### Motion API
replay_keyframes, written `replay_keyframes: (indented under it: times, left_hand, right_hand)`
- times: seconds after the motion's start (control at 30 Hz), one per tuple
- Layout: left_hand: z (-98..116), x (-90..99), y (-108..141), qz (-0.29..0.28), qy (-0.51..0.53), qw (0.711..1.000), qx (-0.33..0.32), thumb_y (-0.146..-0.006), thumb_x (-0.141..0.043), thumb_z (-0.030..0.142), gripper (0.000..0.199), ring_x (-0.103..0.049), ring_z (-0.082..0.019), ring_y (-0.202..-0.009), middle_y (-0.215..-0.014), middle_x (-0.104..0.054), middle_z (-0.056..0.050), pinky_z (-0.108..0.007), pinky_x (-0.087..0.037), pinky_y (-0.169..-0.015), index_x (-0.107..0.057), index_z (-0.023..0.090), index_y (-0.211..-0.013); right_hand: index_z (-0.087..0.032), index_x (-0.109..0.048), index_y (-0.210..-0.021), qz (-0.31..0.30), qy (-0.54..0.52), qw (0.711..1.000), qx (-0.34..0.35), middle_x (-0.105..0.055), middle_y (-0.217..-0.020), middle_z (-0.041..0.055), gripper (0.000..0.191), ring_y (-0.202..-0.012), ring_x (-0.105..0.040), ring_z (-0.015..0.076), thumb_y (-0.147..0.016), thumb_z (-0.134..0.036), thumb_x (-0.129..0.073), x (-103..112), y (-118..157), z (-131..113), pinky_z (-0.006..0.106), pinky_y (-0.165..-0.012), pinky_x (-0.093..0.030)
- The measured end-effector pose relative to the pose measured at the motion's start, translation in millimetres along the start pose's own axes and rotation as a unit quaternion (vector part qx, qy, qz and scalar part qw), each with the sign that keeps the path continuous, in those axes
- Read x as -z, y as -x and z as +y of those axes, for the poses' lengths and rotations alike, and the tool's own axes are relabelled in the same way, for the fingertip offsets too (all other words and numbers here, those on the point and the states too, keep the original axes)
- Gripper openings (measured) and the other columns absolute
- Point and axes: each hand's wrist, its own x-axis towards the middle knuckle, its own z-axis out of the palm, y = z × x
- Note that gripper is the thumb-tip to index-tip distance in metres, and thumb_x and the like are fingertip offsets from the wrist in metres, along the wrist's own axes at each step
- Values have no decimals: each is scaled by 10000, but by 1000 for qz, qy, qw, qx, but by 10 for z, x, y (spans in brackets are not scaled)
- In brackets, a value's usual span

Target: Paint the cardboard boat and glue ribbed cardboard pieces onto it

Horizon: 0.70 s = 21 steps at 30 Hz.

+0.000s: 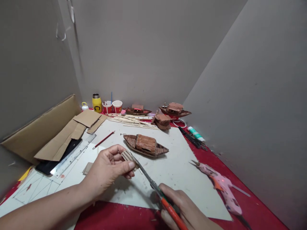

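My left hand point(106, 169) pinches a small ridged piece of cardboard point(126, 155) between thumb and fingers, a little above the white sheet point(187, 188). In my right hand point(183, 204) is a pair of scissors point(146, 176) with red and green handles. Their blades point up and left and meet the cardboard's edge beside my left thumb; whether they touch it on both sides I cannot tell. Just beyond my hands rests a brown model boat point(145, 143) with a curved roof. A small cardboard scrap point(87, 168) lies partly behind my left wrist.
More model boats point(175, 109) stand at the back, near thin wooden sticks point(129, 119), paper cups point(117, 106) and a yellow bottle point(97, 103). Cardboard sheets point(57, 137), a ruler point(72, 156) and a pencil point(103, 140) lie left. A pink glue gun point(222, 185) lies right.
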Motion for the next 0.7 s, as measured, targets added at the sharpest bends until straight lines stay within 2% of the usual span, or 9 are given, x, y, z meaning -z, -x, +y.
replay_keyframes:
  times: [0.1,0.27,0.33,0.53,0.7]
  left_hand:
    - [-1,23,-5,-6,-14,1000,-1,-628,-851,272,362,-625,-94,-552,-663,-672,13,-209,-513,-561,-557,151,-801]
    - [10,31,10,-17,-20,1000,-9,-660,-831,242,360,-629,-90,-549,-667,-679,24,-201,-512,-559,-522,173,-829]
    - [9,27,18,-19,-21,1000,-10,-661,-828,237,367,-628,-92,-547,-672,-683,19,-202,-513,-558,-512,175,-836]
    - [-13,28,12,-20,-21,1000,-7,-649,-831,242,386,-617,-96,-548,-655,-660,28,-217,-513,-563,-499,180,-835]
    - [-11,27,7,-23,-24,999,-5,-648,-830,247,385,-616,-93,-542,-652,-654,34,-213,-504,-558,-492,178,-819]
  right_hand:
    - [-207,-535,-750,-35,-14,999,-4,-526,-630,-19,268,-575,-469,123,-881,-440,-555,6,-2,68,193,-534,-426]
    - [-195,-592,-912,-64,-33,997,0,-579,-773,22,340,-691,-532,157,-905,-521,-493,78,41,117,238,-655,-478]
    - [-193,-600,-925,-68,-42,997,6,-580,-778,27,383,-693,-536,161,-897,-557,-485,93,55,112,244,-655,-481]
    - [-209,-579,-774,-26,-24,999,15,-547,-644,-8,323,-573,-476,127,-879,-510,-529,28,32,91,198,-550,-452]
    - [-209,-546,-722,-1,10,1000,6,-495,-583,-30,277,-522,-421,105,-877,-438,-553,-8,21,-7,171,-482,-408]
